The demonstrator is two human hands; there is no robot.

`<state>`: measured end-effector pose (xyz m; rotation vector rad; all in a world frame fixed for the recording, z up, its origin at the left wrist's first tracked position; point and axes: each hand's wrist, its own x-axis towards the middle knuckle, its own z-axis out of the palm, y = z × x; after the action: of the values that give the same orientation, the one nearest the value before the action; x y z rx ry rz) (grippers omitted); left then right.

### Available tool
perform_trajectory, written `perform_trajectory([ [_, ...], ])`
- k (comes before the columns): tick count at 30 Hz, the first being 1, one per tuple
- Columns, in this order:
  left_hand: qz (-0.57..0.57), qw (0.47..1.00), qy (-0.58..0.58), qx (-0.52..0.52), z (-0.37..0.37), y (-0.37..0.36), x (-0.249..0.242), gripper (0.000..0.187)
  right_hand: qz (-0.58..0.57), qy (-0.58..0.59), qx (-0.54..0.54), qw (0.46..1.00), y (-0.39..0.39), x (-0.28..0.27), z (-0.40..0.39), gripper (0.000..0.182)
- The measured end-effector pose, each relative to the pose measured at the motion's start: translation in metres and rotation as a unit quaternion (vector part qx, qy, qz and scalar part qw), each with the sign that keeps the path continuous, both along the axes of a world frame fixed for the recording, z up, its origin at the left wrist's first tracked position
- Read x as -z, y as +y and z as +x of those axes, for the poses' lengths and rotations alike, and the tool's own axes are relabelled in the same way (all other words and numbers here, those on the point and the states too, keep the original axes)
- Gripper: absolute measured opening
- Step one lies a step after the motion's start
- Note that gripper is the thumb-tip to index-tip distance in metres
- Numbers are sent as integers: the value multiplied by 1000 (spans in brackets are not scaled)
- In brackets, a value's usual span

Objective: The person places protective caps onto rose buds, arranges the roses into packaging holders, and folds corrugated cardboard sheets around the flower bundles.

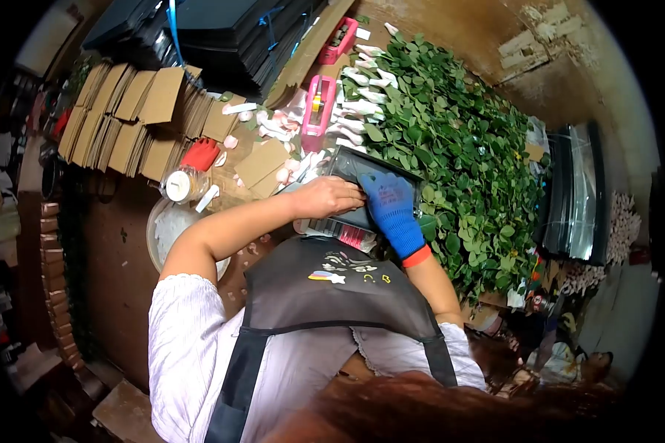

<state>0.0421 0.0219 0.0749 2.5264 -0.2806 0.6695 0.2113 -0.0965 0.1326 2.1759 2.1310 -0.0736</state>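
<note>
The left hand, fingers together, and the blue-gloved right hand are at a black tray beside leafy stems; whether either pinches anything, I cannot tell

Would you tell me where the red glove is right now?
In the head view, the red glove lies on the left, just beyond the jar and beside the cardboard pieces.

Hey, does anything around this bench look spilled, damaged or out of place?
Yes. Pale pink petals lie scattered over the bench, among the cardboard pieces, like stray debris. Beyond the leafy stems, the brown wall looks damaged, with a rough, pale flaking patch.
</note>
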Motion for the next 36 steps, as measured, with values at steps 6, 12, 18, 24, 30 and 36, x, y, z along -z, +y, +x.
perform_trajectory([
  [6, 13, 991, -22, -128, -12, -11, 10, 22, -21, -47, 7, 999, -15, 20, -20, 32],
  [12, -74, 870, 111, -474, -83, -45, 79, 63, -30, -55, 24, 998, -24, 13, -32, 47],
  [18, -64, 807, 362, -463, -101, -34, 90, 88, -67, -74, 28, 995, -23, 10, -38, 51],
  [24, -176, 778, 476, -369, -96, 6, 67, 78, -81, -71, 61, 992, -21, 2, -45, 55],
  [30, -561, 750, 283, -208, -90, 31, 36, 56, -62, -66, 74, 993, -19, 6, -49, 51],
  [36, -421, 796, 393, -188, -91, 48, 12, 53, -42, -82, 57, 994, -20, 5, -47, 48],
])
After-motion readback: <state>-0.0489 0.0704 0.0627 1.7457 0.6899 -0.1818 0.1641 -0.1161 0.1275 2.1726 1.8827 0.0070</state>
